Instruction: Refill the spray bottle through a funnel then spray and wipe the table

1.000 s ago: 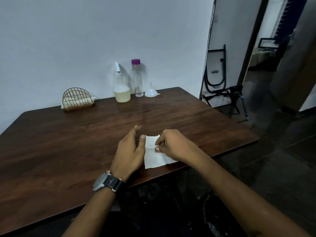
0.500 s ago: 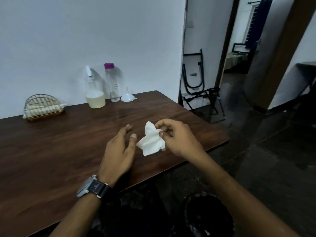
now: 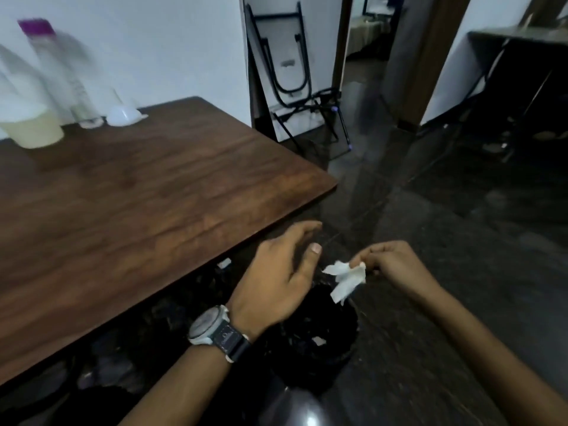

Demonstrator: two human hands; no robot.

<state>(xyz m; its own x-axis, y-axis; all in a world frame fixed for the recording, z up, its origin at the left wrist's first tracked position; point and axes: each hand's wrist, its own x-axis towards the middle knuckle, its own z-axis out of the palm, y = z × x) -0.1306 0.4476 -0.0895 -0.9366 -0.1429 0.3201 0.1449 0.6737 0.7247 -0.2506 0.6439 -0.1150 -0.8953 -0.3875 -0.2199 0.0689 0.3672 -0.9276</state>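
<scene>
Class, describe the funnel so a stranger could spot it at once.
Start at the brown wooden table and follow its far edge by the wall. There stand a spray bottle of yellowish liquid, a purple-capped bottle, then the funnel. It is the rightmost and lowest: a white dome, mouth down.

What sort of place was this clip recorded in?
Probably a room in a home: a wooden table against a plain wall, a folded table leaning by an open doorway into another room, and a black bin on the floor.

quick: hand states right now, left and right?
left hand: open, holding nothing.
right hand: pinching the crumpled white tissue.
</scene>
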